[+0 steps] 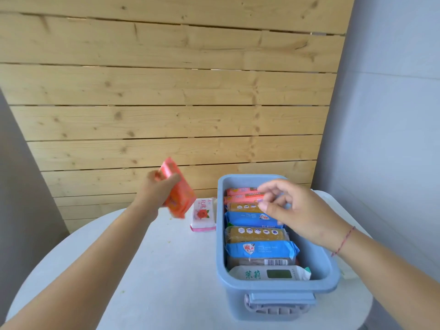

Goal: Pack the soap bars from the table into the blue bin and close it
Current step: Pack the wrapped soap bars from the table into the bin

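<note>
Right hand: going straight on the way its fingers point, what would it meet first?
Likely the pink soap bars at the far end of the blue bin, though how high the right hand is above them is unclear.

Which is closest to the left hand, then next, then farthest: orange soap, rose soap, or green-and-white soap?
1. Orange wrapped soap bar: gripped by the left hand.
2. White rose-printed soap bar: on the white table, beside the bin.
3. White-and-green soap pack: inside the blue plastic bin, near end.
</note>
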